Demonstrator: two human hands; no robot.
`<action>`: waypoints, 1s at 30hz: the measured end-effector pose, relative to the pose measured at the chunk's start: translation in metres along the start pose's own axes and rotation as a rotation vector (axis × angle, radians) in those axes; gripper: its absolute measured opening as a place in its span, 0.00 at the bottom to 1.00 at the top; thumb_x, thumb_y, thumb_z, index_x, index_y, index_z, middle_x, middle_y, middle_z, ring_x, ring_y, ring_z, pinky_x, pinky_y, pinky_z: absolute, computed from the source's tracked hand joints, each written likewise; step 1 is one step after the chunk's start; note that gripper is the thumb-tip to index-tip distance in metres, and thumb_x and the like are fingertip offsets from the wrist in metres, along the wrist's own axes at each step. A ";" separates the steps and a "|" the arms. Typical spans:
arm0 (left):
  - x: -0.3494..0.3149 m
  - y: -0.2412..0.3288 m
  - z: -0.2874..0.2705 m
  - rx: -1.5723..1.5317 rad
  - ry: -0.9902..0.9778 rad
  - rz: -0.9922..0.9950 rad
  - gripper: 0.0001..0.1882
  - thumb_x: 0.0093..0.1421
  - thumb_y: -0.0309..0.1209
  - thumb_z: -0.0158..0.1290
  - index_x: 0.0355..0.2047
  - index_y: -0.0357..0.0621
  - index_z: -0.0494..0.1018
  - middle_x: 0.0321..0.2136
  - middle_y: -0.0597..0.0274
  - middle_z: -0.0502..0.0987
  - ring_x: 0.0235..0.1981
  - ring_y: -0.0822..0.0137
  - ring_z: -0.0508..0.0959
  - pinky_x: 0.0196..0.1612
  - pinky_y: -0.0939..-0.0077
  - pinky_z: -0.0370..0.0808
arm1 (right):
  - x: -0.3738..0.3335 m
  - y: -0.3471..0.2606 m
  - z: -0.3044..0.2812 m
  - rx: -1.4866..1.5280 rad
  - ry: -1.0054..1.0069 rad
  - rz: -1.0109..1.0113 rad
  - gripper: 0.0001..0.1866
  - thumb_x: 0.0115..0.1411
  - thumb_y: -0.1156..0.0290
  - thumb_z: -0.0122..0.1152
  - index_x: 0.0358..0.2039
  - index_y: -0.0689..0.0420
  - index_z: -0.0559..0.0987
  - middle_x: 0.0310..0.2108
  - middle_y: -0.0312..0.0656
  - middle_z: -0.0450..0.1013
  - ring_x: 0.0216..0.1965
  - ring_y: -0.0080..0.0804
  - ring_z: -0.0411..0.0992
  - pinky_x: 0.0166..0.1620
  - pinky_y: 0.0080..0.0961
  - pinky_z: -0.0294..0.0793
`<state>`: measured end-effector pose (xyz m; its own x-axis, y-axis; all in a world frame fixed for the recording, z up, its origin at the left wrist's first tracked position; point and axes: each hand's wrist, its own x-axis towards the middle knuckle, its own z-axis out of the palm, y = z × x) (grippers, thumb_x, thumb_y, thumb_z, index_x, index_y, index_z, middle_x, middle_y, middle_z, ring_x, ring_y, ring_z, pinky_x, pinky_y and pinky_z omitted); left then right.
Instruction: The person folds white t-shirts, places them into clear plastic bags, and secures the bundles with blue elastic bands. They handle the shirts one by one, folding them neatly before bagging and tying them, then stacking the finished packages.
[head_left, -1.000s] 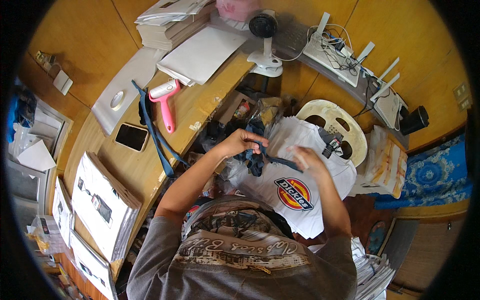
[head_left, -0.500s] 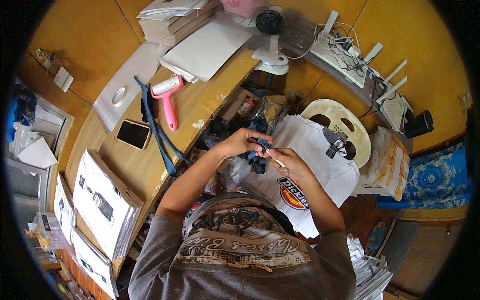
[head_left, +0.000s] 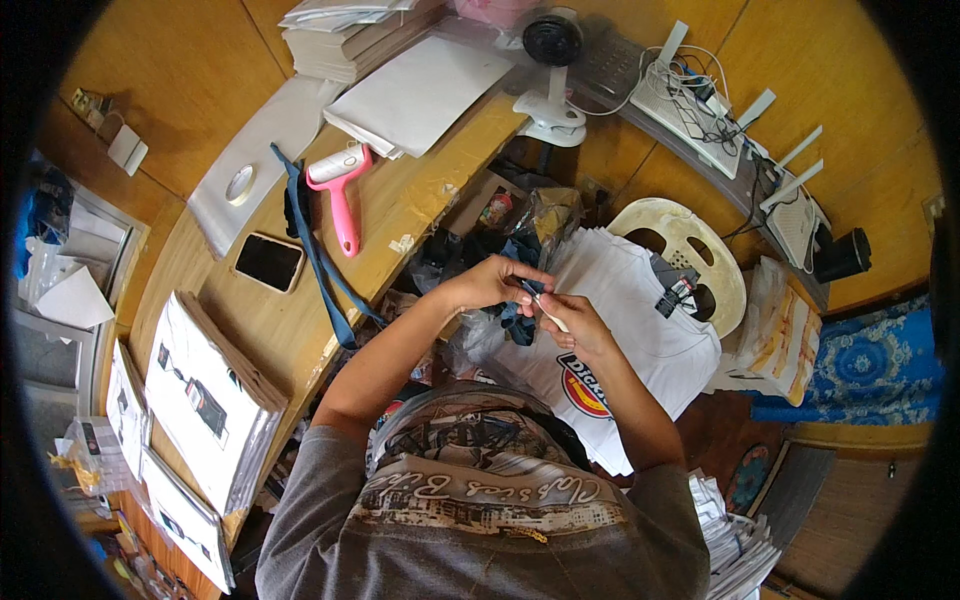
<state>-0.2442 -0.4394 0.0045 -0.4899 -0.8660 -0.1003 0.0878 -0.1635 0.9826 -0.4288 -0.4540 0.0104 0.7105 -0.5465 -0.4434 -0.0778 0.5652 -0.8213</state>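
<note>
In front of my body my two hands meet above a white T-shirt [head_left: 640,300] with a red, yellow and dark printed emblem. My left hand [head_left: 485,284] pinches a dark blue fabric strip [head_left: 518,328], whose end hangs below the fingers. Closed round a small tool with a slim pale handle [head_left: 553,317], my right hand [head_left: 588,328] keeps its thin tip against the strip at the left fingertips. The tool's exact kind is too small to tell. The shirt lies over a cream plastic chair [head_left: 718,255] with oval holes.
On the wooden table [head_left: 400,205] to the left lie a pink lint roller [head_left: 343,205], a phone [head_left: 269,262], another blue strap [head_left: 322,265], a tape roll [head_left: 240,185] and packaged shirts [head_left: 205,400]. A clip-on fan [head_left: 552,75] grips its edge. Routers [head_left: 690,120] with cables line the far-right shelf.
The view has shifted slightly. Both hands stay together at the strip, with only small finger movements; the tool's pale handle remains in my right hand.
</note>
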 end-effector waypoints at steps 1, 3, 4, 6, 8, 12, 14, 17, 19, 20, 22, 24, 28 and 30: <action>0.000 0.000 0.000 0.003 -0.003 -0.009 0.18 0.48 0.19 0.48 0.42 0.35 0.65 0.27 0.62 0.73 0.24 0.76 0.71 0.30 0.82 0.70 | 0.000 0.000 0.001 0.000 0.010 -0.012 0.16 0.55 0.60 0.46 0.28 0.63 0.71 0.12 0.31 0.59 0.06 0.10 0.48 0.08 0.07 0.45; 0.001 0.001 0.001 0.010 -0.014 -0.027 0.18 0.48 0.20 0.49 0.42 0.35 0.65 0.27 0.62 0.73 0.24 0.76 0.71 0.30 0.82 0.70 | 0.001 0.003 -0.001 0.004 0.008 -0.021 0.16 0.55 0.60 0.46 0.29 0.63 0.71 0.12 0.31 0.59 0.06 0.10 0.48 0.08 0.07 0.45; 0.002 -0.001 0.000 0.017 -0.018 -0.029 0.18 0.48 0.20 0.49 0.42 0.35 0.65 0.26 0.62 0.73 0.24 0.76 0.71 0.30 0.82 0.70 | 0.001 0.004 -0.001 0.006 0.007 -0.025 0.16 0.55 0.60 0.46 0.29 0.63 0.71 0.12 0.31 0.58 0.06 0.10 0.48 0.08 0.07 0.45; 0.002 -0.004 -0.002 0.032 -0.023 -0.036 0.19 0.48 0.19 0.49 0.43 0.35 0.65 0.26 0.62 0.73 0.23 0.76 0.70 0.30 0.82 0.70 | 0.001 0.004 -0.002 0.029 -0.009 -0.006 0.16 0.55 0.60 0.46 0.30 0.63 0.71 0.12 0.30 0.58 0.07 0.10 0.48 0.08 0.07 0.45; 0.001 -0.002 -0.002 0.072 -0.015 -0.035 0.19 0.48 0.19 0.48 0.43 0.35 0.65 0.26 0.62 0.73 0.23 0.76 0.70 0.30 0.82 0.70 | 0.000 0.005 -0.004 0.050 -0.031 0.009 0.16 0.55 0.60 0.46 0.30 0.63 0.71 0.12 0.30 0.58 0.07 0.10 0.48 0.09 0.07 0.45; -0.001 0.001 0.000 0.103 -0.014 -0.042 0.19 0.48 0.18 0.47 0.43 0.35 0.64 0.25 0.62 0.73 0.23 0.76 0.70 0.30 0.83 0.69 | -0.003 0.007 -0.005 0.096 -0.055 0.032 0.15 0.54 0.61 0.47 0.29 0.62 0.72 0.14 0.31 0.61 0.08 0.09 0.48 0.09 0.07 0.45; 0.000 0.001 0.000 0.102 -0.016 -0.058 0.19 0.48 0.18 0.47 0.43 0.35 0.64 0.25 0.62 0.73 0.23 0.76 0.70 0.30 0.83 0.69 | -0.004 0.008 -0.004 0.096 -0.027 0.037 0.14 0.54 0.62 0.47 0.29 0.61 0.72 0.14 0.30 0.63 0.08 0.09 0.49 0.10 0.06 0.45; -0.001 0.002 0.001 0.096 -0.013 -0.072 0.19 0.48 0.17 0.47 0.43 0.35 0.64 0.24 0.62 0.73 0.22 0.76 0.70 0.29 0.83 0.69 | -0.004 0.009 -0.003 0.072 0.025 0.038 0.14 0.54 0.61 0.47 0.29 0.60 0.72 0.13 0.30 0.61 0.08 0.09 0.48 0.10 0.06 0.45; -0.001 0.001 0.002 0.088 -0.016 -0.075 0.19 0.47 0.17 0.47 0.43 0.35 0.64 0.24 0.62 0.73 0.22 0.76 0.71 0.29 0.83 0.69 | -0.004 0.012 -0.005 0.072 0.024 0.046 0.15 0.54 0.60 0.47 0.29 0.60 0.72 0.12 0.29 0.60 0.08 0.09 0.48 0.10 0.07 0.45; -0.001 0.000 0.002 0.083 -0.018 -0.074 0.19 0.47 0.17 0.47 0.43 0.35 0.64 0.24 0.62 0.73 0.22 0.76 0.71 0.29 0.82 0.69 | -0.003 0.013 -0.005 0.077 0.012 0.050 0.15 0.54 0.60 0.47 0.29 0.60 0.72 0.12 0.29 0.60 0.07 0.09 0.48 0.10 0.07 0.45; -0.001 -0.001 0.003 0.081 -0.023 -0.080 0.19 0.47 0.17 0.47 0.43 0.36 0.64 0.24 0.62 0.73 0.22 0.75 0.71 0.29 0.82 0.69 | -0.002 0.015 -0.006 0.087 -0.012 0.059 0.15 0.54 0.59 0.46 0.29 0.59 0.72 0.12 0.28 0.59 0.07 0.09 0.48 0.10 0.07 0.44; -0.001 0.001 0.002 0.091 -0.024 -0.094 0.20 0.47 0.17 0.48 0.43 0.36 0.64 0.24 0.62 0.73 0.22 0.75 0.71 0.29 0.82 0.69 | -0.002 0.014 -0.004 0.078 -0.022 0.058 0.16 0.54 0.58 0.46 0.29 0.59 0.72 0.11 0.27 0.58 0.07 0.09 0.48 0.10 0.07 0.44; 0.001 -0.001 0.002 0.130 -0.037 -0.098 0.20 0.47 0.18 0.48 0.43 0.36 0.64 0.24 0.61 0.73 0.22 0.75 0.71 0.29 0.82 0.69 | -0.001 0.014 -0.004 0.064 -0.030 0.045 0.16 0.54 0.57 0.46 0.28 0.58 0.72 0.11 0.27 0.57 0.07 0.08 0.48 0.09 0.07 0.44; 0.002 -0.003 0.002 0.125 -0.049 -0.090 0.20 0.47 0.18 0.48 0.44 0.37 0.64 0.24 0.61 0.73 0.22 0.74 0.71 0.28 0.82 0.70 | -0.001 0.014 -0.005 0.076 -0.029 0.044 0.16 0.54 0.59 0.47 0.27 0.60 0.71 0.11 0.28 0.57 0.06 0.09 0.48 0.09 0.07 0.45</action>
<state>-0.2475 -0.4398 0.0020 -0.5326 -0.8262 -0.1839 -0.0650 -0.1767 0.9821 -0.4339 -0.4486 -0.0021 0.7276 -0.5028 -0.4667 -0.0569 0.6338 -0.7714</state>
